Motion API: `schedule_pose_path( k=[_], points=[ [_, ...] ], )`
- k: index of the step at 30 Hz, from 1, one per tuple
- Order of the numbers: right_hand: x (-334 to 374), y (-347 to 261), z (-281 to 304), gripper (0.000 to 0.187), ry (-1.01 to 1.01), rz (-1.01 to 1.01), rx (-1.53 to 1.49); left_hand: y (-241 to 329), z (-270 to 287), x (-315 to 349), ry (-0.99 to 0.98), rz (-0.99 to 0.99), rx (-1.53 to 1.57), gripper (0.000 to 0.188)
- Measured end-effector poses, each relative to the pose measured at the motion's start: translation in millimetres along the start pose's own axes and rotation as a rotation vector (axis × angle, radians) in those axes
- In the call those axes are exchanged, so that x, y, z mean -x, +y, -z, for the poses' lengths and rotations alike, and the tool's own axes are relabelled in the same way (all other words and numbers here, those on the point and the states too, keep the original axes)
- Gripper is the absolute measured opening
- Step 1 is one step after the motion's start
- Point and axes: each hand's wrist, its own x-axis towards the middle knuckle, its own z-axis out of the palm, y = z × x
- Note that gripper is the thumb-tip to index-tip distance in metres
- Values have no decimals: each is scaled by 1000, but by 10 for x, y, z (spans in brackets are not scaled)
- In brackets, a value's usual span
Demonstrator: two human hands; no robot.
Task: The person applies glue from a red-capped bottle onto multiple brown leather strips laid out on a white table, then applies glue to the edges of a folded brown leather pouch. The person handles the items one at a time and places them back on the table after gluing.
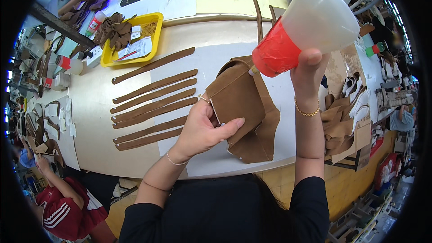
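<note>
My left hand [204, 128] grips a brown leather piece [238, 99] by its near left edge, thumb on top and fingers beneath. The piece has a seam across it and folds over itself, with a pale edge beside my fingers. In my right hand [308, 69] is a tipped squeeze bottle [317, 18], translucent white with a red-wrapped neck. Its narrow nozzle points down and touches or nearly touches the leather near the seam. Several brown leather strips [155, 89] lie side by side to the left of the piece. Most fingers of my right hand are hidden behind the bottle.
A yellow tray [157, 31] at the far left holds brown scraps, rubber bands, paper and a red pen. White paper [211, 164] lies beneath the leather. Stacked brown and white pieces [342, 121] are on cardboard at right. A co-worker in a red shirt [67, 211] sits at left.
</note>
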Motion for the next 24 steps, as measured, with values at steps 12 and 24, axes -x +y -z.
schedule_pose_path(
  k=[12,24],
  points=[
    [151,136,83,87,-43,-16,20,29,-17,-11,26,-4,61,62],
    [-129,121,205,87,2,-203,-254,-105,63,-92,70,-50,257,35]
  ],
)
